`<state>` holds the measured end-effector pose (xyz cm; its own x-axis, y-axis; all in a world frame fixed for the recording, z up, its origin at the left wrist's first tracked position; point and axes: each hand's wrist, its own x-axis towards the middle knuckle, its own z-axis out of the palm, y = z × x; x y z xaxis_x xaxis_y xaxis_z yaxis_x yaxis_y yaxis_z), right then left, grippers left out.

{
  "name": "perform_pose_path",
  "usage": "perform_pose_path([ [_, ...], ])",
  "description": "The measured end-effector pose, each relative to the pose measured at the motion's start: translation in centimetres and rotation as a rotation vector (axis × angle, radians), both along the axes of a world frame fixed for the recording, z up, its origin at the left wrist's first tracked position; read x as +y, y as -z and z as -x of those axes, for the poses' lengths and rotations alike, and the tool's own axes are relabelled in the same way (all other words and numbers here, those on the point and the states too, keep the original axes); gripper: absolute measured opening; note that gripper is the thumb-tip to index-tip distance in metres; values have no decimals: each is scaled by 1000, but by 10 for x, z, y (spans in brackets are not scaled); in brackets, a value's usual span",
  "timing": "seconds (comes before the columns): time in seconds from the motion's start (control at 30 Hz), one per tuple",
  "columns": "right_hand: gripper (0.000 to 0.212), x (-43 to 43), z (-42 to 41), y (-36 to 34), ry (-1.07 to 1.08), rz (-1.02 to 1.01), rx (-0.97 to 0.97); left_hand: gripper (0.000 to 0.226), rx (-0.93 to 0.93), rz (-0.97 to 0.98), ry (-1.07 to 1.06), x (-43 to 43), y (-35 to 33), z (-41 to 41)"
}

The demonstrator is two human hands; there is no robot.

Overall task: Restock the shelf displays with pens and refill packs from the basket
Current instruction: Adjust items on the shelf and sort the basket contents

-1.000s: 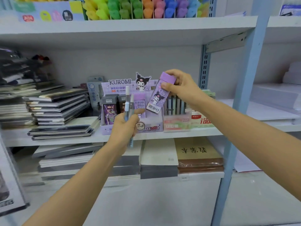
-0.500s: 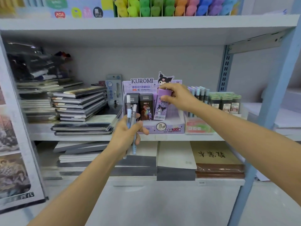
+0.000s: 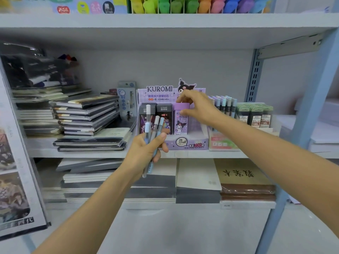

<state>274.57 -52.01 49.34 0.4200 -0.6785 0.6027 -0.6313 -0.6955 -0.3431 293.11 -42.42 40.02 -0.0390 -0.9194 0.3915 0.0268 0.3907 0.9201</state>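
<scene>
A purple Kuromi display box (image 3: 190, 143) stands on the middle shelf (image 3: 91, 154). Inside it a purple refill pack (image 3: 180, 123) stands upright beside two dark packs (image 3: 163, 114). My right hand (image 3: 197, 107) pinches the top of the purple pack with thumb and fingers. My left hand (image 3: 146, 153) is in front of the box and grips three pens (image 3: 154, 131) upright, their pale caps pointing up. The basket is out of view.
Stacks of notebooks (image 3: 86, 114) fill the shelf's left side. A row of pastel pens (image 3: 222, 105) and green-capped refill tubes (image 3: 255, 114) stand right of the box. Highlighters (image 3: 192, 4) line the top shelf. Paper pads (image 3: 198, 173) lie below. A blue upright (image 3: 310, 107) is at right.
My right hand has lowered the purple refill pack from above the box into its slot beside the dark packs. My left hand has kept the pens in front of the box.
</scene>
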Motion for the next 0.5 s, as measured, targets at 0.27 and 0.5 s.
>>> perform_pose_path([
  [0.27, 20, 13, 0, -4, 48, 44, -15, 31, 22, 6, 41, 4, -5, 8],
  [0.5, 12, 54, 14, 6, -394, -512, -204, 38, 2, 15, 89, 8, -11, 32],
])
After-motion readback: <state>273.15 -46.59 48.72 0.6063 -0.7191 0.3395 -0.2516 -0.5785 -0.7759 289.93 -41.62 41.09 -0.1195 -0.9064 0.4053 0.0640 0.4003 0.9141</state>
